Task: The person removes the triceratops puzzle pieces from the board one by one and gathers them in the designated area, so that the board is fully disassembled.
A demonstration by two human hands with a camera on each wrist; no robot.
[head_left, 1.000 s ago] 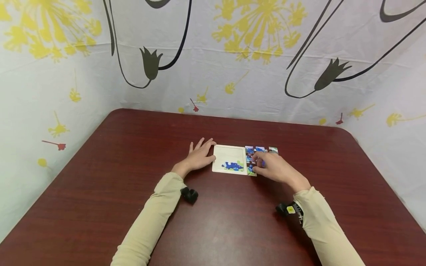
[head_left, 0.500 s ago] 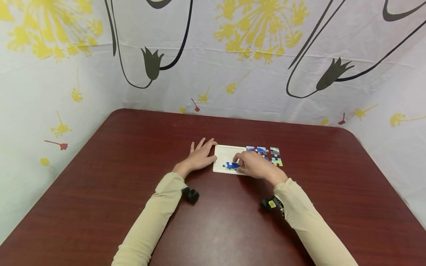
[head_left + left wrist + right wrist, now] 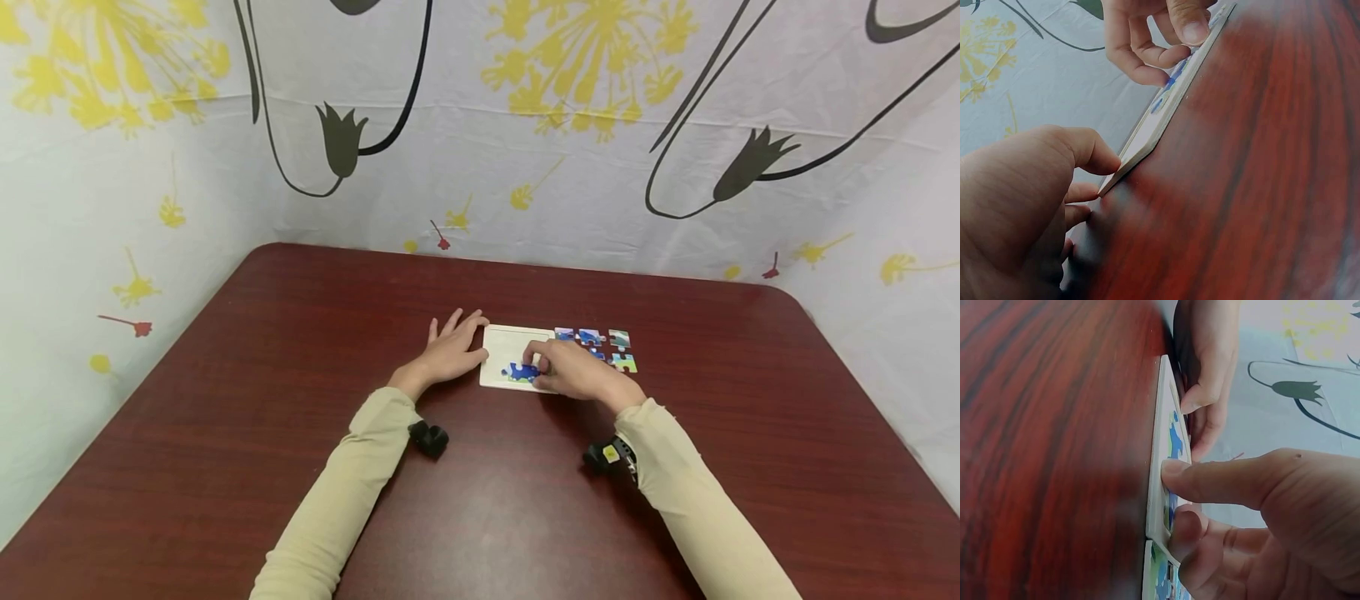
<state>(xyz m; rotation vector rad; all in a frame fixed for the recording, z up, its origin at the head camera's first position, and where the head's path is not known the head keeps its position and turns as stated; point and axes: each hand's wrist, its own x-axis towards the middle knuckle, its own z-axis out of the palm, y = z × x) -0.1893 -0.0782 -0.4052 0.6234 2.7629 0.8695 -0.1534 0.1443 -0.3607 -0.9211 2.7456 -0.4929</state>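
Note:
A pale wooden puzzle tray [image 3: 498, 342] lies on the table. Joined blue and green puzzle pieces [image 3: 517, 372] sit along its near side. My left hand [image 3: 444, 358], fingers spread, touches the tray's left edge; in the left wrist view its thumb and fingertips meet the tray corner. Over the tray's right part is my right hand [image 3: 573, 369], fingers curled. Its thumb [image 3: 1179, 475] and index finger pinch down at a puzzle piece [image 3: 1171, 503] in the tray, mostly covered by the hand.
Several loose puzzle pieces [image 3: 591, 337] lie right of the tray, some hidden behind the right hand. One loose green and blue piece [image 3: 1159, 575] lies against the tray's side. A dark red table [image 3: 480, 517] meets a patterned white cloth [image 3: 480, 150] behind it.
My right hand has moved left from the loose pieces onto the tray's near right part, and has barely shifted in the last half second. The left hand stays at the tray edge.

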